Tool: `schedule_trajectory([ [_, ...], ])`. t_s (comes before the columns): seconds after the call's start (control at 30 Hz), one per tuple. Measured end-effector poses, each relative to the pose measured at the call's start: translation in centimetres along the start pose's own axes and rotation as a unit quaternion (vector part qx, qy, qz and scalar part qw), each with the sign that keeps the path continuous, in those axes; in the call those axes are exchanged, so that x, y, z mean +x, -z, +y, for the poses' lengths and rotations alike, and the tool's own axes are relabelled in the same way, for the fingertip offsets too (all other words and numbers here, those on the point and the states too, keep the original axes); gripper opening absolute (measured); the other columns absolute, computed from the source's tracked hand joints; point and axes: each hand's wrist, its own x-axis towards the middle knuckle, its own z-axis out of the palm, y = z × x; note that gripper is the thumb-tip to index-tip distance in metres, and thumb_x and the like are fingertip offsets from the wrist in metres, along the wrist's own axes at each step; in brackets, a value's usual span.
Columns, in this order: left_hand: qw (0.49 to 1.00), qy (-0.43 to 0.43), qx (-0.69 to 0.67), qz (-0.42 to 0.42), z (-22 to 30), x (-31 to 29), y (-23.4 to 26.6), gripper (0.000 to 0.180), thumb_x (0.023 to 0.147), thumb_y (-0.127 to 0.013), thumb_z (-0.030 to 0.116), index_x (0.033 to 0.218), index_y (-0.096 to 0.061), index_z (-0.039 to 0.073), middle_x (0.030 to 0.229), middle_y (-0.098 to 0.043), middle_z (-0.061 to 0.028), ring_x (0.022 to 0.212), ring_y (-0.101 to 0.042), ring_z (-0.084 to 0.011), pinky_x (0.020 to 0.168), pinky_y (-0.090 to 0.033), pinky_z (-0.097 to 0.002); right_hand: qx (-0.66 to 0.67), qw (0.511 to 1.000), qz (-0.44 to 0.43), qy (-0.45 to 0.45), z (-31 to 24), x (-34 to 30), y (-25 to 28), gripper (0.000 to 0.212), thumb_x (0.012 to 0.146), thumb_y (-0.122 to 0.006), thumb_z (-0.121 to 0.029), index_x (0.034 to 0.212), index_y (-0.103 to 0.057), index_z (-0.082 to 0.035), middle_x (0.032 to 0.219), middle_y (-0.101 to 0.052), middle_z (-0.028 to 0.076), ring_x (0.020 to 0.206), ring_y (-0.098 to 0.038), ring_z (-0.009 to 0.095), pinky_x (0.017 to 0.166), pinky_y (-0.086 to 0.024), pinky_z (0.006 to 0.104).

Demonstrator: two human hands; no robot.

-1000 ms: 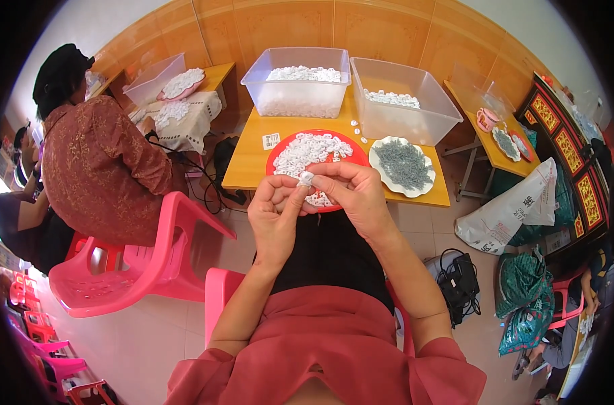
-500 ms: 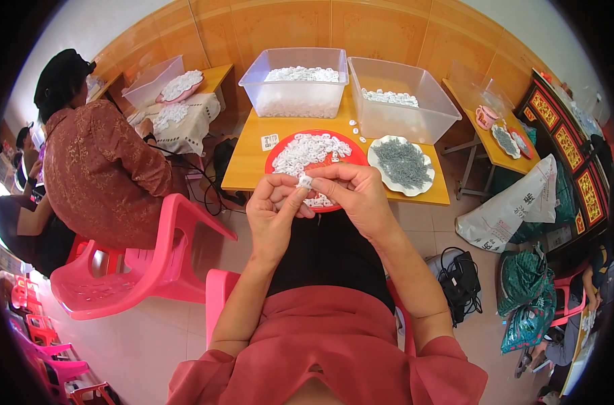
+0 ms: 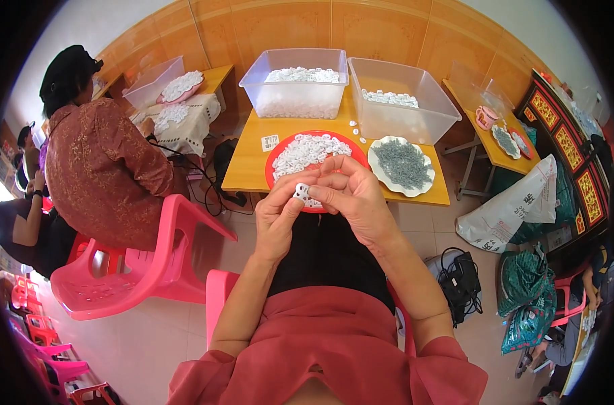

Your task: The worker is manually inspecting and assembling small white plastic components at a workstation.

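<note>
Above the near edge of the red round plate [image 3: 270, 162], my left hand [image 3: 276, 219] pinches a small white plastic piece [image 3: 301, 191] with dark holes in its face. My right hand [image 3: 354, 206] is closed beside it, its thumb tip against the piece and its index finger bent and raised. Whether the right fingers also hold something tiny cannot be made out. Many similar white pieces [image 3: 310, 150] are heaped on the red plate. To its right, a white scalloped plate [image 3: 378, 177] carries a pile of small, thin grey screw-like pins [image 3: 403, 164].
Two clear plastic bins [image 3: 290, 101] [image 3: 428, 125] with white pieces stand at the back of the wooden table [image 3: 243, 165]. A few loose pieces lie near them. A person [image 3: 108, 169] works at the left, by a pink chair [image 3: 162, 270]. Bags [image 3: 516, 209] stand on the right floor.
The white piece has tilted, and its holes now face up toward me. My right index finger has lifted off it, and both hands have shifted slightly nearer.
</note>
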Motion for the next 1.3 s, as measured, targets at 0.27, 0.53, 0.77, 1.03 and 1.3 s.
schedule_trajectory([
  [0.27,0.996,-0.015,0.041,0.073,0.1,-0.6,-1.3,0.037,0.105,-0.063,0.027,0.123,-0.070,-0.005,0.129,-0.068,-0.0147,0.124,-0.061,-0.0242,0.110,-0.044,-0.0387,0.008,1.000,-0.004,0.022,0.2,-0.1,0.1,0.029,0.093,-0.075,0.001,0.101,-0.051,-0.012,0.097,-0.073,0.004,0.087,-0.065,0.006,0.066,-0.048,0.0188],
  [0.53,0.995,-0.023,0.017,0.090,0.2,-0.5,-1.7,0.031,0.104,-0.064,0.020,0.121,-0.071,-0.005,0.125,-0.069,-0.0144,0.118,-0.064,-0.0228,0.103,-0.049,-0.0351,0.024,0.999,-0.019,-0.015,-0.4,-0.2,0.4,0.026,0.093,-0.077,-0.002,0.096,-0.053,-0.012,0.091,-0.070,0.001,0.073,-0.058,0.004,0.059,-0.042,0.0191],
  [0.77,0.993,0.023,-0.037,0.106,0.1,-0.9,-1.2,0.037,0.106,-0.062,0.029,0.126,-0.069,-0.001,0.132,-0.065,-0.0133,0.117,-0.060,-0.0176,0.102,-0.047,-0.0335,-0.068,0.993,-0.071,-0.065,-0.2,-0.5,0.5,0.023,0.106,-0.064,-0.027,0.097,-0.069,-0.006,0.084,-0.067,0.001,0.061,-0.048,0.004,0.055,-0.037,0.0193],
  [1.03,0.995,0.013,-0.002,0.100,0.1,-1.6,-1.9,0.037,0.104,-0.066,0.028,0.125,-0.070,-0.002,0.131,-0.066,-0.0125,0.113,-0.063,-0.0185,0.100,-0.048,-0.0326,-0.050,0.993,-0.095,-0.050,0.7,-1.0,0.8,0.029,0.106,-0.064,-0.030,0.095,-0.073,-0.004,0.080,-0.066,0.001,0.060,-0.046,0.002,0.053,-0.035,0.0188],
  [1.3,0.991,-0.039,0.116,0.046,2.4,-1.5,-1.3,0.035,0.097,-0.073,0.018,0.125,-0.071,-0.003,0.124,-0.070,-0.0152,0.114,-0.066,-0.0226,0.100,-0.051,-0.0341,-0.045,0.995,-0.073,-0.047,0.2,-2.4,0.0,0.026,0.105,-0.065,-0.026,0.093,-0.074,-0.004,0.074,-0.066,0.002,0.053,-0.042,0.001,0.048,-0.029,0.0172],
])
